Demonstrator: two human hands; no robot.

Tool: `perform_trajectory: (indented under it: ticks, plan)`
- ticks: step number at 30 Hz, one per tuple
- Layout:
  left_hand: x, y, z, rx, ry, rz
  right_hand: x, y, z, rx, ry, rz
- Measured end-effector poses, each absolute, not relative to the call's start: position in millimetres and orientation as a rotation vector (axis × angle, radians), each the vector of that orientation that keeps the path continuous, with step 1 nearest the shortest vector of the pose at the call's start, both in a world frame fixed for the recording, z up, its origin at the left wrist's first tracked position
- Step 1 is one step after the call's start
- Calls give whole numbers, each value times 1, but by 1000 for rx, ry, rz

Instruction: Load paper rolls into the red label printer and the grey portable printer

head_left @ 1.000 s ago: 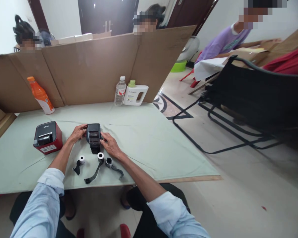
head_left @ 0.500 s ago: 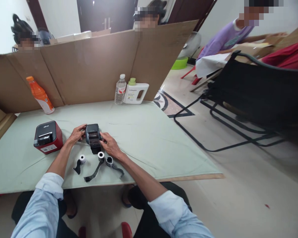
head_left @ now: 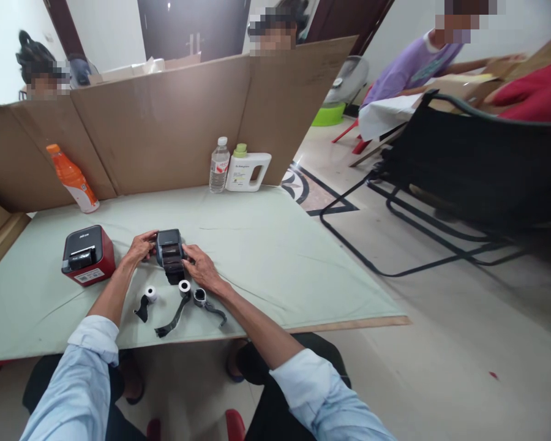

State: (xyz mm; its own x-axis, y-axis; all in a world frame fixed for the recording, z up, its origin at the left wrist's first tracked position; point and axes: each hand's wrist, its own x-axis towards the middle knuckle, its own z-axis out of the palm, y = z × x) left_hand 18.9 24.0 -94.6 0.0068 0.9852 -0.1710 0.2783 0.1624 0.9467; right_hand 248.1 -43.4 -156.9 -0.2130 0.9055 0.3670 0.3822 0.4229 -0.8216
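Here we are at the pale green table (head_left: 280,263), and look at that right side: a broad stretch of cloth runs from the right hand (head_left: 199,266) out to the slanting right edge, with the floor (head_left: 441,361) beyond. At the back, the cardboard screen (head_left: 174,135) walls off the far edge, an orange bottle (head_left: 73,180), a water bottle (head_left: 219,165) and a white jug (head_left: 248,171) standing along it. Tighter on the left, where a red box (head_left: 88,257) with a dark top sits near the left hand (head_left: 142,247). Tighter in front too: three small rolls (head_left: 184,286) with dark tails lie between the forearms, the longest tail pointing towards the near edge. And there's the black machine (head_left: 168,237), left of the table's middle, well back from the near edge, with both hands clamped on it, left fingers at its left side, right fingers at its right. Whether it bears fully on the cloth, I can't tell. It's a compact, boxy thing, smooth and dark on top, brownish-black and glossy across the front, and a dark strip (head_left: 174,274) hangs down towards the rolls.
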Motion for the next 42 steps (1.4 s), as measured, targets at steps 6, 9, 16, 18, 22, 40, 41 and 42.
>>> perform_trajectory:
  ticks: [6,9,16,18,22,40,41,42]
  plan:
    - [21,23,-88,1317,1530,885,247,-44,-156,-1116,-1790,733]
    - [22,22,-84,1321,1537,873,245,-43,-155,-1117,-1788,729]
    - [25,21,-81,1279,1583,888,241,-43,-155,-1108,-1768,703]
    - [24,21,-80,1264,1568,882,241,-43,-154,-1119,-1771,698]
    - [20,21,-78,1228,1478,883,242,-42,-150,-1133,-1794,714]
    - [14,14,-74,1282,1340,920,242,-42,-152,-1170,-1792,699]
    - [12,13,-72,1305,1309,927,242,-42,-151,-1173,-1792,697]
    - [10,12,-70,1336,1287,921,242,-43,-151,-1174,-1792,696]
